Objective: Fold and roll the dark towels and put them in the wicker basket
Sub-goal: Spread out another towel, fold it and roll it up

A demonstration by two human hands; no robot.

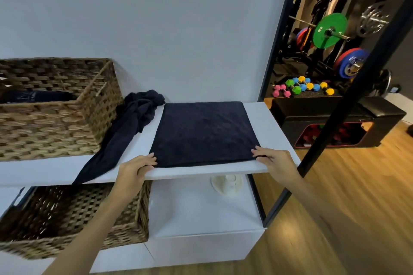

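White shelf (257, 118), top surface: one folded dark towel (204, 134), lying flat as a square. Left hand (136, 168) pinches its near left corner; right hand (273, 159) pinches its near right corner. Crumpled dark towel (131, 123), just beside it, trailing over the shelf's front edge. Wicker basket (55, 116), left end, holding a rolled dark towel (35, 96). Second wicker basket (67, 219) below.

Flat towel (204, 133) was dark navy, plain. Crumpled towel (131, 123) at its 9 o'clock, same navy. Wicker basket (51, 107) was tan-and-brown checker weave; lower basket (73, 214) matched. Shelf (268, 123) white, wall (156, 18) pale grey. Floor (346, 196) light wood grain. Weight plate (329, 30) at 2 o'clock was green.
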